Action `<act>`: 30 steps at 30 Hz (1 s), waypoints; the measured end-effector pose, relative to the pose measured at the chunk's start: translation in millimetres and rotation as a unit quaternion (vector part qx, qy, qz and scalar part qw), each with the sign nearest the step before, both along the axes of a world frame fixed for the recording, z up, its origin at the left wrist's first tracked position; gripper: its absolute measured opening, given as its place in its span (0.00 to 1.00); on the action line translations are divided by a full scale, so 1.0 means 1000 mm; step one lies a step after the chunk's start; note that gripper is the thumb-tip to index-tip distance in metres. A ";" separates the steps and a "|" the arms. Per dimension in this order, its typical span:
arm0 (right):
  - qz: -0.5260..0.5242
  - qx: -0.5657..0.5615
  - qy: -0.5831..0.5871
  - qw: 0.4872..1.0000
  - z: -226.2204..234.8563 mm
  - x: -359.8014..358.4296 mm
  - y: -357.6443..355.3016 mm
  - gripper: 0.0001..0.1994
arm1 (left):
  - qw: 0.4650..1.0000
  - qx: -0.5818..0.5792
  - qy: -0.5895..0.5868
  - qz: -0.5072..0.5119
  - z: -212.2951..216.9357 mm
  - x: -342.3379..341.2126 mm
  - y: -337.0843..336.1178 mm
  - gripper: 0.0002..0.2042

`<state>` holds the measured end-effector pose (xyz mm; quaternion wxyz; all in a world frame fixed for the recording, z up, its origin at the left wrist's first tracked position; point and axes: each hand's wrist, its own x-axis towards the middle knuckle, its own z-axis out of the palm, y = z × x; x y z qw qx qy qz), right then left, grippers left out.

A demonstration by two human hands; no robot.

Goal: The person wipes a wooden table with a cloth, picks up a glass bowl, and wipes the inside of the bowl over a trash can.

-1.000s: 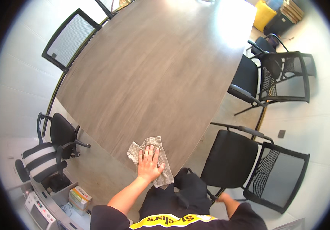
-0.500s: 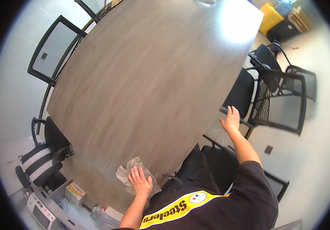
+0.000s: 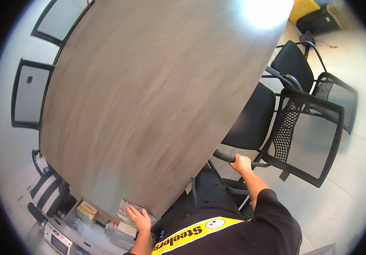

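My left hand [image 3: 139, 219] lies with its fingers stretched out on a crumpled grey-beige cloth [image 3: 124, 209] at the near end of the large wood-grain table [image 3: 149, 110]. Part of the cloth is hidden under the palm and fingers. To the right of the table, my right hand [image 3: 241, 163] is wrapped around the dark armrest [image 3: 223, 156] of a black chair with a mesh back [image 3: 310, 134]. The seat [image 3: 253, 121] of that chair reaches toward the table's right edge.
Another black chair [image 3: 293, 63] stands farther along the right side. Mesh-backed chairs [image 3: 32, 93] line the left edge. At lower left are a striped chair [image 3: 49, 189], a box [image 3: 87, 211], bottles [image 3: 110, 227] and a white machine with a panel [image 3: 57, 241]. Strong glare covers the table's far right corner.
My right hand has come down and closed on the chair's armrest from an open, spread pose. My left hand and the cloth have shifted toward the table's near end. The view has moved.
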<state>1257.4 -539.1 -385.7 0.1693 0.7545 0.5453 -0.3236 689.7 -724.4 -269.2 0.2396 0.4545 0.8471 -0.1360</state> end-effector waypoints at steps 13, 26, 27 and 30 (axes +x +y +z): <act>-0.162 -0.079 -0.030 0.983 -0.012 0.061 -0.088 0.20 | 0.999 -0.037 -0.004 0.020 -0.001 0.007 0.003 0.41; -0.132 0.155 -0.002 0.979 0.019 0.033 0.021 0.14 | 0.987 0.159 -0.024 -0.022 -0.020 0.016 0.031 0.40; -0.150 0.175 0.027 0.973 0.040 0.005 0.043 0.13 | 0.986 0.165 -0.005 -0.038 -0.023 0.024 0.042 0.40; -0.155 0.230 0.112 0.954 0.094 -0.052 0.090 0.10 | 0.976 0.206 0.006 -0.075 -0.038 0.057 0.098 0.41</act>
